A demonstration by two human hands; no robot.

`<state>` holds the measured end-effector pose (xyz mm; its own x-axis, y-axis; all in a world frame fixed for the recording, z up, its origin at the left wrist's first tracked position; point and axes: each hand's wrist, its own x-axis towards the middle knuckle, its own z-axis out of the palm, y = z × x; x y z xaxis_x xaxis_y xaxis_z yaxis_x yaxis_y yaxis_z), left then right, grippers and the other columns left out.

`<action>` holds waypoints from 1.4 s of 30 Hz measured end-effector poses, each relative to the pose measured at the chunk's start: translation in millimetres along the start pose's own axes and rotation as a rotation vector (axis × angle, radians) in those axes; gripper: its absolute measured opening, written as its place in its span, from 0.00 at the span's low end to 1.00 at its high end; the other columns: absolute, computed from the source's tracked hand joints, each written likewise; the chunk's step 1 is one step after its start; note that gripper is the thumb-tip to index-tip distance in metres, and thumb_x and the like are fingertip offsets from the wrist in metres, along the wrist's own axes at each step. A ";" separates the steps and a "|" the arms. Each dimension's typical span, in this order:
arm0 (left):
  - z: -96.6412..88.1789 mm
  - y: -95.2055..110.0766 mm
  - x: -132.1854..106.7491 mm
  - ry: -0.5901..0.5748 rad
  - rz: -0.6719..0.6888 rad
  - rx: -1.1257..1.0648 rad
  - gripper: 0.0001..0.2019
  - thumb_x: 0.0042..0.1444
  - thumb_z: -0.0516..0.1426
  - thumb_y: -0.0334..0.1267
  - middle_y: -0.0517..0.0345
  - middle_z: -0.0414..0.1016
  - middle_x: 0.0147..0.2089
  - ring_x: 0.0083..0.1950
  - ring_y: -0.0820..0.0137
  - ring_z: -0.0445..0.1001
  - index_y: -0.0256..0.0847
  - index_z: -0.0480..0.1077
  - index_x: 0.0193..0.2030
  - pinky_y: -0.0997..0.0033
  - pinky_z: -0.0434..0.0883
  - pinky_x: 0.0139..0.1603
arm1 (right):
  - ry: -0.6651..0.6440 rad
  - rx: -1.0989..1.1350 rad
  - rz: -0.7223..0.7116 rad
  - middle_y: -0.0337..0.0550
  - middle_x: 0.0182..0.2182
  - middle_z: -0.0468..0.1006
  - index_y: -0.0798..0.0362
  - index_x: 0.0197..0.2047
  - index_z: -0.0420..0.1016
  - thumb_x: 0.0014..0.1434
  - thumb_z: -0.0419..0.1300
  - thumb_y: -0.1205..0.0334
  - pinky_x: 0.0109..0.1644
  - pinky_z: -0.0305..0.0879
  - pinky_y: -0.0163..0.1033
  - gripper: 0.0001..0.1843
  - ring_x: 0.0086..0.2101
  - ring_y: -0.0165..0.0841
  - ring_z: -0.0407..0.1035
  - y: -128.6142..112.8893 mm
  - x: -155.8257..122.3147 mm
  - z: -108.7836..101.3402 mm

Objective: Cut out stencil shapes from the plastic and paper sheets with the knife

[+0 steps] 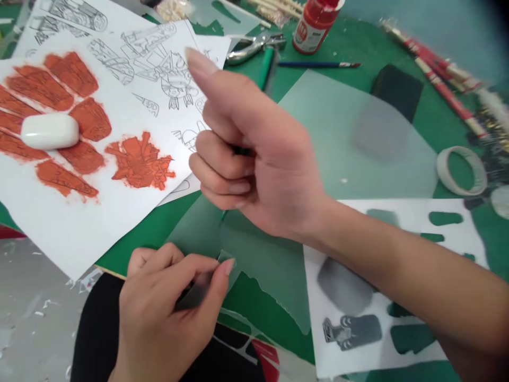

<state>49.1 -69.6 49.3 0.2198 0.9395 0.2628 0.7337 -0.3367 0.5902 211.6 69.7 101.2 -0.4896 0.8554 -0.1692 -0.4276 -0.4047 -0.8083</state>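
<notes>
My right hand (254, 154) is raised over the middle of the table, fingers curled and thumb stretched out. A slim green pen-like tool (267, 69) runs behind the curled fingers; its thin lower end shows below them, and the middle is hidden. Lower down, my left hand (170, 302) pinches a small piece of clear plastic film (227, 258) between thumb and forefinger. Beneath both hands lies a translucent plastic sheet (270, 260) with a ragged cut edge.
White paper (131, 228) with orange-coloured shapes lies left, a white case (50, 131) on it. Behind are pliers (254, 48), a red paint bottle (316, 26) and a paintbrush (318, 64). At right are a tape roll (441, 170), a dark block (397, 90) and cut-out paper (318, 339).
</notes>
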 end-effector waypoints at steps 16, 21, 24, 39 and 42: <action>11.4 -3.5 -1.0 0.160 -0.063 -0.029 0.12 0.77 0.64 0.44 0.71 0.76 0.27 0.25 0.73 0.69 0.48 0.83 0.40 0.60 0.67 0.42 | -0.076 -0.784 -0.432 0.32 0.25 0.66 0.48 0.29 0.67 0.71 0.75 0.31 0.33 0.63 0.38 0.36 0.28 0.28 0.61 -45.2 -10.8 -18.5; 8.9 -3.2 0.5 0.135 -0.072 -0.017 0.11 0.76 0.65 0.40 0.71 0.73 0.25 0.24 0.73 0.68 0.47 0.83 0.38 0.59 0.66 0.42 | -0.078 -0.718 -0.284 0.35 0.28 0.67 0.48 0.34 0.70 0.80 0.48 0.20 0.34 0.62 0.39 0.41 0.29 0.30 0.59 3.2 -33.5 -52.3; 5.0 -2.7 1.2 0.086 -0.066 -0.027 0.09 0.74 0.65 0.36 0.72 0.72 0.26 0.25 0.73 0.69 0.48 0.81 0.38 0.59 0.66 0.42 | -0.087 -0.700 -0.166 0.37 0.22 0.68 0.49 0.28 0.72 0.80 0.35 0.19 0.32 0.61 0.40 0.50 0.25 0.31 0.62 26.2 -49.7 -68.8; -2.6 -0.6 -7.2 -0.089 -0.069 0.018 0.04 0.78 0.64 0.35 0.73 0.68 0.28 0.30 0.72 0.67 0.50 0.77 0.51 0.61 0.63 0.43 | -0.267 -0.928 -0.204 0.31 0.22 0.57 0.47 0.28 0.52 0.81 0.62 0.57 0.32 0.54 0.41 0.30 0.26 0.29 0.52 22.4 -57.2 -69.3; -2.8 1.1 -9.0 -0.096 -0.120 -0.001 0.04 0.78 0.64 0.36 0.72 0.69 0.28 0.30 0.71 0.67 0.51 0.78 0.50 0.59 0.64 0.43 | -0.292 -0.920 -0.240 0.31 0.24 0.60 0.48 0.29 0.52 0.82 0.62 0.58 0.33 0.54 0.41 0.30 0.27 0.28 0.53 24.9 -58.1 -70.5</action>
<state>46.1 -78.6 49.8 0.1914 0.9746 0.1159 0.7575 -0.2218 0.6140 282.9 32.7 51.1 -0.6879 0.7186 0.1017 0.1555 0.2828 -0.9465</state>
